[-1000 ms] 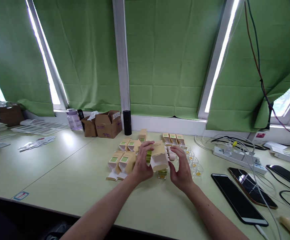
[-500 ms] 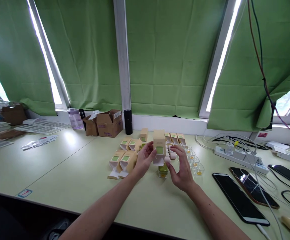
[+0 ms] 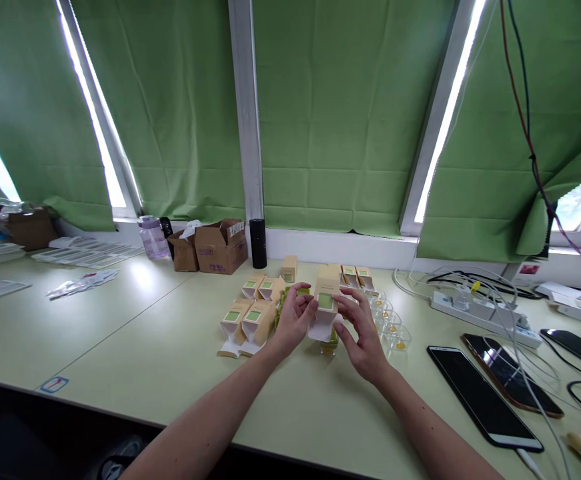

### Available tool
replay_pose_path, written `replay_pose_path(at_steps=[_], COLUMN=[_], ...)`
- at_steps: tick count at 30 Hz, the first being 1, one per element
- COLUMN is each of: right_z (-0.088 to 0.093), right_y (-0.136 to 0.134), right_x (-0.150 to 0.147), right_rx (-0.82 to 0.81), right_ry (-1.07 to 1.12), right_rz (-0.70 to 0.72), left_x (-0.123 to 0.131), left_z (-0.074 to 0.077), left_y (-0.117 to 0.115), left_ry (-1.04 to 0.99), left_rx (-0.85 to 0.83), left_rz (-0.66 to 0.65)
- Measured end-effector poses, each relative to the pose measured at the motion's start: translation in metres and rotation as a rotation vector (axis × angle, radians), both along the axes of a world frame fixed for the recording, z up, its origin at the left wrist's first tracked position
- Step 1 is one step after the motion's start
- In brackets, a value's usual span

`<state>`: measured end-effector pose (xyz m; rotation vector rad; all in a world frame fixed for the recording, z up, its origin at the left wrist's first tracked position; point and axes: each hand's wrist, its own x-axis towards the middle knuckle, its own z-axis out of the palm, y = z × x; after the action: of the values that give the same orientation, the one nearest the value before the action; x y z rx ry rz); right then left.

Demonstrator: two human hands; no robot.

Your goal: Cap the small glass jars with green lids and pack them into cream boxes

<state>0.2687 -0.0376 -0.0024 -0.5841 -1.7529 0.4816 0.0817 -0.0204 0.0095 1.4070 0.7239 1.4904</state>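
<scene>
A small tan carton box [image 3: 328, 285] with a green label is held up between my two hands, its white flap folded out at the lower end. My left hand [image 3: 294, 319] pinches its left side. On the right edge, the fingers of my right hand [image 3: 363, 333] touch the box, thumb by the flap. Just below the box, a small green-and-clear jar [image 3: 329, 345] stands on the table, partly hidden. Several similar boxes with open flaps [image 3: 258, 319] lie to the left of my left hand. Clear cups with yellow centres [image 3: 399, 339] stand beyond my right hand.
Phones [image 3: 483, 397] and a power strip [image 3: 485, 317] with tangled cables lie at the right. Cardboard boxes [image 3: 220, 248], a black cylinder [image 3: 257, 243] and a lilac bottle [image 3: 153, 237] stand along the back. Printed sheets [image 3: 87, 253] lie on the left; another person's hand shows at the far left edge.
The carton box has moved slightly right and down, and its flap now shows wider. My right hand has closed in from beside the box to touch it. The other person's arm has drawn back left.
</scene>
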Motion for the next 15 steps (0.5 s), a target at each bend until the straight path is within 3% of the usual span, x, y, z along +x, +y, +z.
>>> replay_pose_path(at_steps=[3,7,15], right_z=[0.001,0.001,-0.002], right_y=[0.001,0.002,0.006], right_x=[0.0,0.001,0.003], right_rx=[-0.047,-0.103,-0.109], right_ry=[0.061,0.128,0.154], right_rz=[0.027,0.051,0.051], left_x=[0.0,-0.004,-0.01], left_z=[0.0,-0.001,0.0], left_y=[-0.003,-0.006,-0.011], left_ry=[0.043,0.131,0.292], left_rx=[0.038,0.157,0.371], left_rz=[-0.013,0.061,0.075])
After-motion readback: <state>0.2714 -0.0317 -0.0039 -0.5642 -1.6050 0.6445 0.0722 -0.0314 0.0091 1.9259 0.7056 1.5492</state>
